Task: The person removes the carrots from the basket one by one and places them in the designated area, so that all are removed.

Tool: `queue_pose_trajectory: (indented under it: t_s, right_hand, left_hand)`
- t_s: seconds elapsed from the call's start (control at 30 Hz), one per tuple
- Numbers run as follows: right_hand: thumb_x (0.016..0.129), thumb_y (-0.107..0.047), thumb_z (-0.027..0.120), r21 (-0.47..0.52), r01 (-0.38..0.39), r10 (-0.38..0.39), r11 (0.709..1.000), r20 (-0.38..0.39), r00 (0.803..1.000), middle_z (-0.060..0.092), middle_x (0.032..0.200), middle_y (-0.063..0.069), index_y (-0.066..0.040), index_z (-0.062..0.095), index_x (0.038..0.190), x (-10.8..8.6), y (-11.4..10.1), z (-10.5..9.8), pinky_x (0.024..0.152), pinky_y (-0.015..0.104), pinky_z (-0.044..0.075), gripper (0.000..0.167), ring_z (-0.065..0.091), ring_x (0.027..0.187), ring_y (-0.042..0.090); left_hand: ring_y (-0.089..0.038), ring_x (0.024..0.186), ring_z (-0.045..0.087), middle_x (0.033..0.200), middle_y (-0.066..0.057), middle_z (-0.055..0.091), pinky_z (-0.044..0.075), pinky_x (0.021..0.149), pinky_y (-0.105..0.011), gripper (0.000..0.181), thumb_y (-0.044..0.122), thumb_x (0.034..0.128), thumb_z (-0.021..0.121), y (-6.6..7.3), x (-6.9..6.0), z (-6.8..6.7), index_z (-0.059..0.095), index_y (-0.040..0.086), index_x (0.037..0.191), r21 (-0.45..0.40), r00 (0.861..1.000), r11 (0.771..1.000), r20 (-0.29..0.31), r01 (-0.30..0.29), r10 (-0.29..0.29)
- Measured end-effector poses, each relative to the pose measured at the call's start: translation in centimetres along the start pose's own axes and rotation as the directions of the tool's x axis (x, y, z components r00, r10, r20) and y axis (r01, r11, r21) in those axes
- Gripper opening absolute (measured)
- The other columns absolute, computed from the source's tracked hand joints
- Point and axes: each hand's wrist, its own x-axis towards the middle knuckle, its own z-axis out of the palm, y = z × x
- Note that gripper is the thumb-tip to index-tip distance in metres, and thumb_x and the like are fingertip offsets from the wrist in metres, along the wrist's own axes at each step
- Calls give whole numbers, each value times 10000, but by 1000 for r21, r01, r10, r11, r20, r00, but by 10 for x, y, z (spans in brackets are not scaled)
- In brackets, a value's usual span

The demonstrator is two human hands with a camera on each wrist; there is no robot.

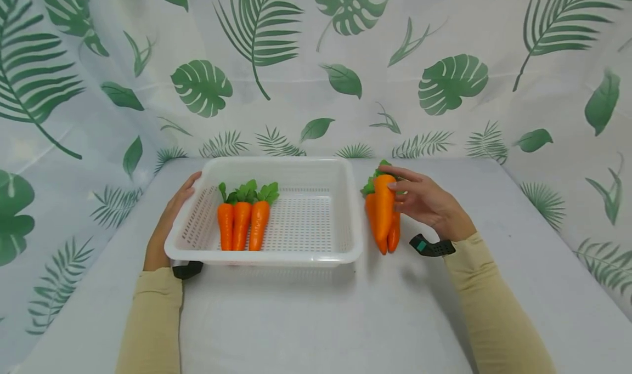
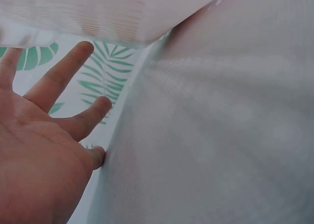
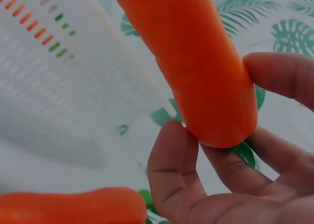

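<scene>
Right hand [image 1: 427, 201]: and here, pinching the held carrot [image 1: 384, 207] by its thick end, with thumb and fingertips bent around it.
Held carrot: just right of the basket [image 1: 264, 258], overlapping two loose carrots [image 1: 370, 205] in the head view, with narrow tip pointing toward the person.
Left hand [image 1: 170, 215]: over on the other side, spread wide at the basket's left wall, fingers straight and well apart.
Basket: white, slotted, centre-left in the head view.
Basket carrots [image 1: 241, 226]: three, side by side in the left half, green tops on the far side.
Backdrop [image 1: 296, 105]: white cloth, printed with green leaves.
</scene>
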Motion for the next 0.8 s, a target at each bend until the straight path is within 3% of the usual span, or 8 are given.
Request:
queue_pose_trajectory:
  t_s: [0.17,0.37,0.6,0.8]
  right_hand:
    - [1072,-10,593,7,-10,10,1000,-38,999,653,1324,49,-140,676,1432,-3,-3,-15,926,362,561,392,620,1090,256]
    - [1064,-5,618,-13,15,-16,1000,-80,997,684,1307,37,-144,668,1449,-8,-4,-35,949,384,571,413,630,1141,249]
    - [1075,-62,639,-160,-2,-20,987,-134,991,596,1387,-3,-134,492,1594,-13,-3,-56,941,335,566,544,591,1200,208]
    - [1079,-90,642,-247,-22,-14,969,-141,990,627,1321,-25,-94,426,1622,-16,-1,-70,948,324,560,584,592,1191,191]
  left_hand:
    - [-195,1303,470,1689,-84,306,521,1002,-234,566,411,1174,371,-2,-5,0,243,331,1720,0,1000,1000,-9,12,-12]
    - [-192,1281,486,1671,-81,322,533,986,-234,558,401,1174,366,0,-6,2,254,332,1717,-1,1000,1000,-18,10,-10]
    - [-183,1290,468,1660,-71,329,509,1003,-213,558,397,1177,360,-1,-6,1,250,321,1719,26,1000,1000,-10,-2,2]
    - [-177,1270,497,1655,-77,335,538,978,-237,569,410,1172,367,-2,-4,-2,238,330,1721,16,1000,1000,-9,8,-8]
